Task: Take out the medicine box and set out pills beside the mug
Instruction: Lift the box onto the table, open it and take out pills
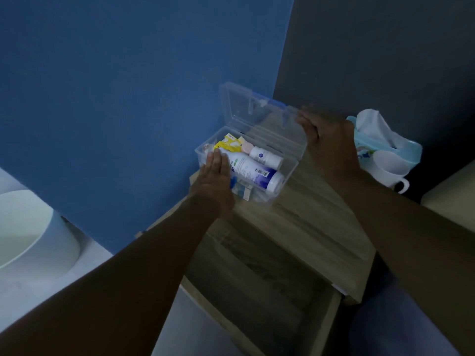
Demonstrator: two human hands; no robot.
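A clear plastic medicine box stands on a wooden bedside cabinet, its lid swung up and back. Inside lie a large white bottle, a smaller white bottle and yellow packets. My left hand rests flat on the box's near left side, fingers over the large bottle. My right hand grips the lid's right edge. A white mug stands to the right of the box, partly behind my right wrist.
A light blue cloth or bag with white fabric sits on and behind the mug. The cabinet's drawer is pulled open below the box. Blue wall at the left, dark wall at the right. A white rounded object is at the far left.
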